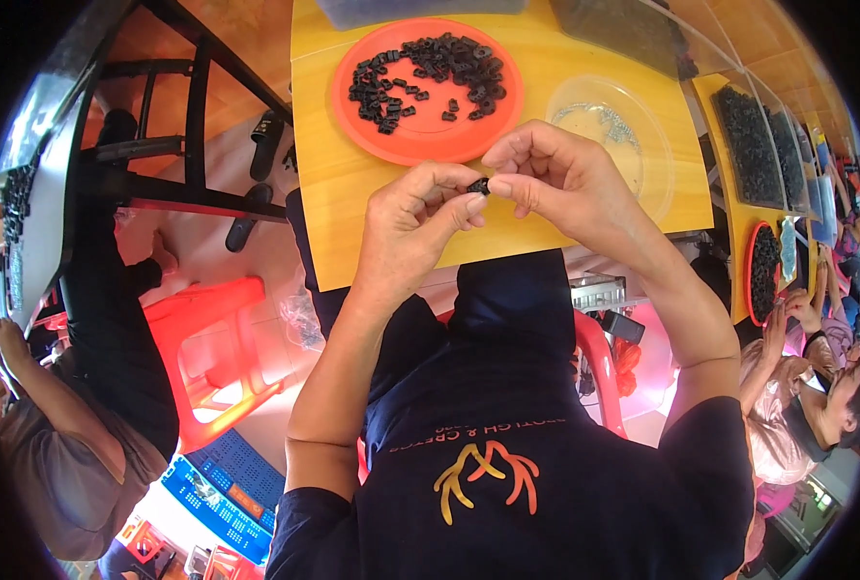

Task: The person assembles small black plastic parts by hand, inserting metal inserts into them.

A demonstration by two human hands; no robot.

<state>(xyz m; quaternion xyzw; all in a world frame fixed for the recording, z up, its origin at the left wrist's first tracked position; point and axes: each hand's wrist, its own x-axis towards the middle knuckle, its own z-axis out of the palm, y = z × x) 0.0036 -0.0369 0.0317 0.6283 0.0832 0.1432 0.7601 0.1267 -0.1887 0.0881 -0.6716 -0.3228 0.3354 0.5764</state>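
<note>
Grip: left hand (406,217) clamped on 1 small black part (479,187), thumb and forefinger pinching it. Right hand (570,179) meets it from the right, thumb tip at the part, forefinger arched above and apart from that thumb. Cannot tell whether the right fingers bear on the part or hold anything of their own; detail too small. Part sits between the 2 hands, above the near side of the yellow table (341,237).

Just beyond the grip: red plate (420,147), black pieces (454,60) heaped along its far side and right, a few loose near its middle. Beyond the grip to the right, partly behind the right hand: clear dish (645,145) with small metal bits (594,116).

Nearer the body than the grip: dark shirt (546,406), yellow and orange emblem on its front.

Farther beyond the grip: pale bin (420,10) at the table's far side; grey box (613,34) to its right.

Well left of the grip: red stool (174,329), 2 dark sandals (267,145) on the floor.

Far right of the grip: co-worker (778,430), hands near a 2nd red plate holding black pieces.
</note>
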